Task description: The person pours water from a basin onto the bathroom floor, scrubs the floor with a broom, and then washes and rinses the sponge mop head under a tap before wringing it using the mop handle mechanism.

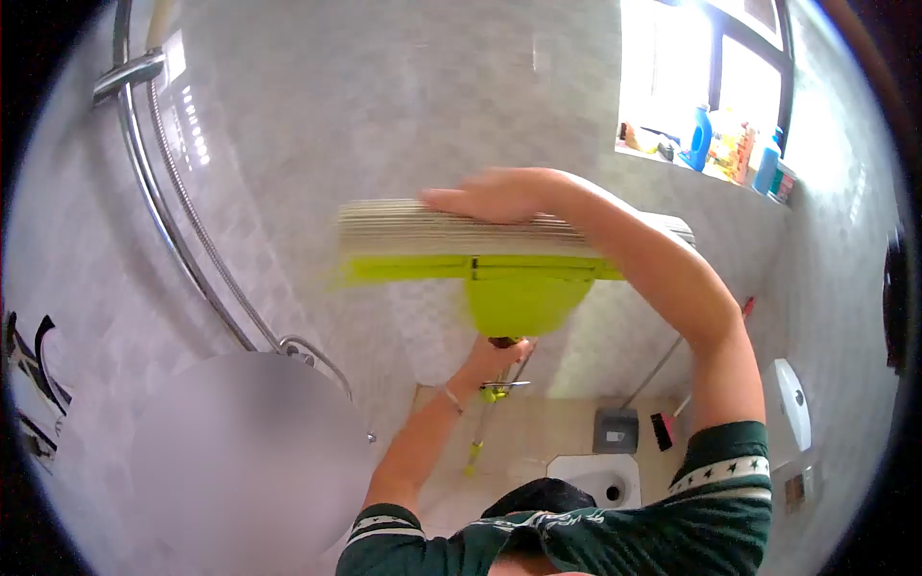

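Right hand (pixel 495 197) looks pretty flat, fingers out straight rather than curled, laid along the top of the ribbed pad (pixel 384 226); it's a bit blurred and I can't tell what the thumb is doing. Left hand (pixel 495 357) is closed snug around the pole (pixel 477 446), just under the green shell (pixel 528 300). So the mop (pixel 653 228) sits mid-frame, head up top, pole running toward the bottom. For handling a head like this, I'd let the lower hand do the real holding so the wide end can't twist, spread light pressure with the flat palm, and mind the metal bar (pixel 519 384) right below that grip. Further out I'd watch that long head around the shower hose (pixel 178 182) at upper left and the bottles (pixel 701 139) on the upper-right sill.
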`<action>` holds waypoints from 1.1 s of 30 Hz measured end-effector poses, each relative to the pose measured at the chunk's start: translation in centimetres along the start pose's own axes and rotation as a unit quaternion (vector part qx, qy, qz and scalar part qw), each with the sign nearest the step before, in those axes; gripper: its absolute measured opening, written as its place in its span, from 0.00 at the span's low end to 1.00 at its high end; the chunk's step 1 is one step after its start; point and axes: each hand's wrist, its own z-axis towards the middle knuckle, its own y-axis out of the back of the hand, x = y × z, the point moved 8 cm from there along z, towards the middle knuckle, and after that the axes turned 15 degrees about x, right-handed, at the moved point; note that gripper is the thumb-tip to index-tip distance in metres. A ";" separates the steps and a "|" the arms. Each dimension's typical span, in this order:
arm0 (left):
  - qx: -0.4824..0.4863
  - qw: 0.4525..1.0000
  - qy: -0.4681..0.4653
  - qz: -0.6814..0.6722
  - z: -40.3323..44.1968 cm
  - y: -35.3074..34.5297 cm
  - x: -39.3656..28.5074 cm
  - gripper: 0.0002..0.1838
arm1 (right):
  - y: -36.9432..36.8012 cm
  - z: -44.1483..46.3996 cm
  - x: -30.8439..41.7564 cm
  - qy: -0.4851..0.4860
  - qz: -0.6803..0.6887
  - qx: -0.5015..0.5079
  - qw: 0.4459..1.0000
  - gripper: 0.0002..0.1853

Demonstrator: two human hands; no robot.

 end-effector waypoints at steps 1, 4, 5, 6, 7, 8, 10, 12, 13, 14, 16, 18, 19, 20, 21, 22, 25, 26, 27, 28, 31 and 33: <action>-0.006 1.000 -0.003 0.000 0.2 0.0 0.1 0.07 | 0.1 2.1 2.5 0.075 0.018 0.002 0.997 0.39; -0.017 0.998 -0.024 -0.053 0.2 -0.5 0.0 0.08 | 0.1 4.7 6.6 0.102 -0.015 0.014 0.995 0.34; -0.021 0.998 -0.026 -0.054 -0.1 -0.1 0.2 0.08 | 0.1 3.5 7.8 0.195 -0.101 -0.024 0.975 0.31; -0.030 0.999 -0.014 -0.009 -0.5 0.5 0.6 0.09 | -0.6 1.6 8.0 0.283 -0.183 -0.059 0.940 0.28; -0.039 0.999 -0.008 0.037 -0.5 1.0 0.8 0.09 | -0.6 0.0 6.5 0.221 -0.145 -0.074 0.962 0.26; -0.040 0.998 -0.015 0.036 -0.4 1.4 0.7 0.09 | -0.6 -2.1 4.8 0.158 -0.109 -0.092 0.977 0.24; -0.060 0.998 -0.024 -0.024 -1.1 1.9 1.2 0.06 | -0.6 -5.7 0.1 0.044 -0.151 -0.146 0.977 0.23; -0.063 0.998 -0.013 -0.020 -1.9 2.5 0.0 0.05 | -0.4 -10.1 -6.0 -0.029 -0.128 -0.183 0.974 0.21; -0.067 0.998 0.001 -0.014 -2.2 2.9 -0.3 0.05 | -0.4 -12.0 -10.0 -0.081 -0.155 -0.192 0.966 0.21; -0.066 0.998 0.000 -0.017 -2.2 3.1 -0.4 0.05 | -0.4 -14.2 -11.4 -0.033 -0.122 -0.269 0.955 0.21; -0.033 0.999 -0.008 0.000 -2.1 2.9 -0.6 0.05 | 0.2 -14.4 -10.8 -0.075 -0.135 -0.239 0.959 0.20; -0.029 0.999 0.022 0.004 -1.9 2.9 0.2 0.05 | 0.1 -12.4 -9.6 -0.128 -0.159 -0.211 0.956 0.22; -0.025 0.999 0.041 0.011 -1.5 2.9 0.8 0.05 | 0.0 -10.0 -7.2 -0.134 -0.163 -0.174 0.962 0.23; -0.017 0.999 0.044 0.012 -1.1 2.7 1.1 0.05 | -0.3 -7.3 -3.7 -0.046 -0.254 -0.162 0.953 0.22; -0.017 0.999 0.038 -0.004 -1.0 2.6 1.4 0.05 | -0.5 -3.3 -3.8 -0.064 -0.229 -0.132 0.962 0.14; -0.018 0.999 0.031 -0.020 -0.8 2.6 1.5 0.05 | -0.7 -2.3 2.6 -0.029 -0.330 -0.108 0.937 0.11; -0.019 1.000 0.009 -0.015 -0.4 2.2 1.4 0.05 | -1.2 3.5 9.8 0.094 -0.341 -0.199 0.914 0.13; -0.010 1.000 0.011 -0.014 -0.3 2.0 1.1 0.05 | -1.1 4.1 10.3 0.106 -0.313 -0.238 0.913 0.15; -0.032 0.999 0.007 -0.009 -0.5 2.4 0.5 0.05 | -1.3 3.5 10.0 0.097 -0.311 -0.242 0.914 0.15; -0.053 0.999 0.006 -0.005 -1.0 2.8 0.3 0.05 | -1.5 2.5 10.1 0.108 -0.321 -0.282 0.898 0.17; -0.069 0.997 0.006 -0.024 -2.0 4.4 0.9 0.06 | -2.9 -2.6 7.5 0.161 -0.381 -0.370 0.832 0.26; -0.082 0.996 0.032 -0.008 -3.2 5.7 1.0 0.06 | -2.9 -6.3 2.7 0.135 -0.398 -0.376 0.826 0.27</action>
